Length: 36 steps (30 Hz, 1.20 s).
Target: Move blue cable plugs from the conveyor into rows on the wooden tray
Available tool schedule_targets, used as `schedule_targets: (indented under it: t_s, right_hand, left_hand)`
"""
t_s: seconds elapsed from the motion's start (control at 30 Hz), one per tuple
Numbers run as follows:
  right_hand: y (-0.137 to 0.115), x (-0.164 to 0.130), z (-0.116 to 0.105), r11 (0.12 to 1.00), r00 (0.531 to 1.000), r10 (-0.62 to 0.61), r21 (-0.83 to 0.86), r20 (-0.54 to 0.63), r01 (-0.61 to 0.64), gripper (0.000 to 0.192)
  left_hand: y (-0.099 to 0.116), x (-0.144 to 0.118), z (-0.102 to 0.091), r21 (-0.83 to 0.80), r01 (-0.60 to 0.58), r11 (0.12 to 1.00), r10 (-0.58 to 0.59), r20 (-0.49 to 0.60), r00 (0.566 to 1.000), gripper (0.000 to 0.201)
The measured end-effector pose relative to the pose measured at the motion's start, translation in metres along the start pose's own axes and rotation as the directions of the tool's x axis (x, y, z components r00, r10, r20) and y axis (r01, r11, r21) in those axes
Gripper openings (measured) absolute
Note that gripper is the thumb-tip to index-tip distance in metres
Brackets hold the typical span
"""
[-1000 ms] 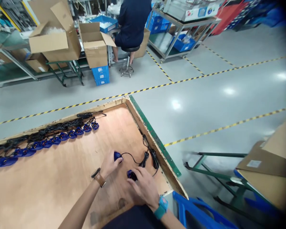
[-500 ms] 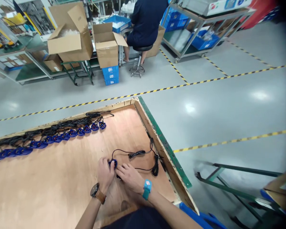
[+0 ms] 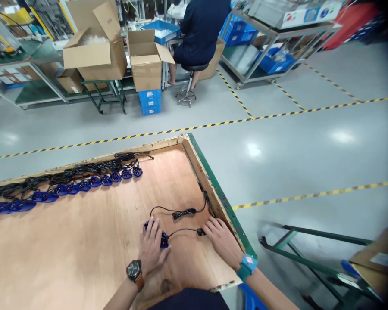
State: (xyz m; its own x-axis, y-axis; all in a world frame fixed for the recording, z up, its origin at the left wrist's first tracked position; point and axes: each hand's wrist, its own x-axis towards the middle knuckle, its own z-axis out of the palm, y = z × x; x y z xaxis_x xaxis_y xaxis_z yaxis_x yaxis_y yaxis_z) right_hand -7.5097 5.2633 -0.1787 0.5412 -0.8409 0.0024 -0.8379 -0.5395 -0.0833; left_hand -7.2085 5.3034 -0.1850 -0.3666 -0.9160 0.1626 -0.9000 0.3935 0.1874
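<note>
My left hand [image 3: 151,247] lies over two small blue round housings, its fingers stretched out and slightly apart. One blue housing [image 3: 146,225] peeks out past the fingertips; the other blue housing [image 3: 164,240] sits between the index finger and thumb, coloured bits showing inside. Each housing has a black cable. Further right, my right hand [image 3: 221,241] curls over a bundled black cable [image 3: 201,231] beside the board's right rim; most of that bundle is hidden under the fingers. Another tied cable bundle [image 3: 184,213] lies loose above, on the wooden board [image 3: 93,241].
A row of blue housings [image 3: 106,180] with black cables [image 3: 71,174] lines the board's far edge. A raised wooden rim [image 3: 210,183] borders it. Beyond stand cartons [image 3: 145,71], a seated person [image 3: 200,34] and a cart [image 3: 245,64]. A green metal frame [image 3: 310,254] stands at right.
My right hand has left the blue housings and moved right onto the cable bundle. My left hand has shifted slightly down and spread over the housings, the second now visible.
</note>
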Motion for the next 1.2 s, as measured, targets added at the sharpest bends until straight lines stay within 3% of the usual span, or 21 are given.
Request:
schedule_targets:
  t_s: [0.1,0.23,0.4,0.5,0.63,0.73,0.8,0.87,0.97,1.03,1.13,1.2]
  right_hand:
    - [-0.005,0.023,-0.004,0.996,0.999,-0.002,0.094,-0.048,0.007,0.046]
    - [-0.016,0.056,0.01,0.999,0.993,-0.002,0.038,-0.12,0.007,0.059]
    - [-0.008,0.095,0.04,0.995,0.993,-0.024,0.094,-0.118,0.036,0.04]
    - [0.006,0.141,0.04,0.968,0.985,0.017,0.249,-0.171,0.027,0.034]
    - [0.029,0.231,0.019,0.883,0.987,0.047,0.469,-0.154,0.031,0.022]
    - [0.046,0.3,0.004,0.806,0.99,-0.039,0.582,-0.134,0.11,0.02]
    - [0.051,0.337,-0.002,0.765,0.982,-0.128,0.617,-0.136,0.185,0.024]
    - [0.047,0.363,-0.006,0.788,0.966,-0.228,0.561,-0.12,0.255,0.031]
    - [0.024,0.385,-0.011,0.897,0.942,-0.325,0.291,-0.079,0.333,0.041]
    - [0.004,0.393,-0.017,0.919,0.93,-0.358,0.142,-0.085,0.367,0.043]
    - [-0.015,0.402,-0.024,0.919,0.923,-0.377,0.096,-0.072,0.383,0.046]
    - [-0.013,0.404,-0.025,0.91,0.92,-0.388,0.14,-0.051,0.391,0.05]
  left_hand:
    - [0.0,-0.001,0.004,-0.037,0.027,0.999,-0.029,-0.054,0.998,0.042]
    - [0.001,-0.006,0.005,-0.015,0.056,0.998,-0.057,-0.093,0.994,0.039]
    - [0.004,0.01,0.02,0.081,0.045,0.996,-0.036,-0.116,0.993,0.043]
    - [0.001,0.055,0.033,0.041,0.186,0.982,-0.177,-0.153,0.972,0.043]
    - [-0.013,0.141,0.05,-0.011,0.335,0.942,-0.332,-0.168,0.928,0.042]
    - [-0.027,0.198,0.059,-0.047,0.409,0.911,-0.411,-0.175,0.895,0.044]
    - [-0.034,0.222,0.063,-0.052,0.449,0.892,-0.449,-0.2,0.871,0.046]
    - [-0.038,0.235,0.065,-0.05,0.481,0.875,-0.479,-0.23,0.847,0.047]
    - [-0.04,0.241,0.065,-0.046,0.517,0.855,-0.511,-0.255,0.821,0.046]
    - [-0.041,0.242,0.064,-0.029,0.541,0.841,-0.529,-0.256,0.809,0.047]
    - [-0.042,0.246,0.063,0.008,0.588,0.809,-0.567,-0.254,0.783,0.052]
    - [-0.043,0.249,0.062,0.012,0.605,0.796,-0.582,-0.259,0.771,0.052]
